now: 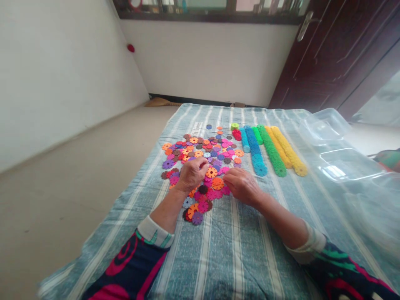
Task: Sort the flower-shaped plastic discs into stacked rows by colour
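Note:
A loose pile of notched plastic discs in mixed colours (211,172) is spread over the cloth. My left hand (192,174) is over the pile's middle, thumb and fingers pinched together; what they hold, if anything, is hidden. At the pile's right edge, close to some pink discs (214,194), my right hand (243,185) has its fingertips drawn together, and I cannot make out anything between them. Between the two hands lies an orange disc (218,183). A purple disc (197,218) sits at the near end of the pile.
Discs sorted by colour lie in overlapping rows to the right: blue (255,152), green (272,152) and yellow (292,154). Small red (236,135) and lime stacks (234,126) are beside them. Clear plastic containers (350,164) stand along the right side of the striped cloth (218,258).

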A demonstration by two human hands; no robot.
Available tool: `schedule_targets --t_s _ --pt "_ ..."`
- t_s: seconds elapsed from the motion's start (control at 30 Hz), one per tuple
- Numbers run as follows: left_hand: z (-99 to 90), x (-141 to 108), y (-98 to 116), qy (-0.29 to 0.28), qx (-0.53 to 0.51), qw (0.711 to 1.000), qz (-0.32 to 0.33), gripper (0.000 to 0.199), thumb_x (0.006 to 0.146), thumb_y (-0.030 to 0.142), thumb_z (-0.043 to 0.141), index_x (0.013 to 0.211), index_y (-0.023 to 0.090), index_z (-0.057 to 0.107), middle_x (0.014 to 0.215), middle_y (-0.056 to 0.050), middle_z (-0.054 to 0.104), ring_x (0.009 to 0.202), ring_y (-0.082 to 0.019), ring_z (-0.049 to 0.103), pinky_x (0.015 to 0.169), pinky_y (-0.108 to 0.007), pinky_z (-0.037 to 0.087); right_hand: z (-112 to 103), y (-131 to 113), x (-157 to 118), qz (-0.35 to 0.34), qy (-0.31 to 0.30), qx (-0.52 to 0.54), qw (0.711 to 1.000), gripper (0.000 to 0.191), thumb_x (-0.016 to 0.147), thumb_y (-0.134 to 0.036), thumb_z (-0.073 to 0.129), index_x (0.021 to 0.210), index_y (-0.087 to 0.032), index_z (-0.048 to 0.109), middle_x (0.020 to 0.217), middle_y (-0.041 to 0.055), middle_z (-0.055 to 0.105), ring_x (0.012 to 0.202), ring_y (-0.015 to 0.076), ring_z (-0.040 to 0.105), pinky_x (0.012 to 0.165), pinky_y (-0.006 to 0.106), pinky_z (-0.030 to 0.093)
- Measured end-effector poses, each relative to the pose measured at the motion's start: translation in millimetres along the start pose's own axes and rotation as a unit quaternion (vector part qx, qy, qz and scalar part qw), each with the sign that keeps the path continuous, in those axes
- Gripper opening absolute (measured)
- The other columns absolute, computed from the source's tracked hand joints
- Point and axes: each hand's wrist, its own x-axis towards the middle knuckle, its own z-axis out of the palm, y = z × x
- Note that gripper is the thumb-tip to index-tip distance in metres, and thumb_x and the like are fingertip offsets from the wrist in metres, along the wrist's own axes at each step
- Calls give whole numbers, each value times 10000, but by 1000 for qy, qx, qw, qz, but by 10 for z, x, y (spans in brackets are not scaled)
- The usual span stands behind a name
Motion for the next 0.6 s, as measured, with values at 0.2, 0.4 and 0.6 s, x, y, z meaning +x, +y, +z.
schedule_targets --t_s 0.2,0.4,0.6 --pt "18 -11 11 -5 0 1000 -11 165 844 202 532 773 168 677 675 -11 664 601 -118 563 605 -221 415 -16 -178 -14 -41 9 75 996 283 957 -164 423 836 -186 678 836 76 633 835 185 538 756 300 397" --pt "45 -14 -45 3 3 1000 -10 156 840 197 544 752 168 670 673 -6 659 602 -114 557 612 -221 410 13 -398 -16 -90 22 119 989 261 956 -174 441 822 -193 664 823 72 630 829 187 544 752 311 421" --pt "58 -12 -87 6 -15 1000 -20 148 829 190 547 733 165 657 652 -3 645 602 -114 551 604 -218 411 87 -580 2 -128 38 131 982 277 956 -142 439 759 -170 632 815 79 633 807 183 540 727 313 424"
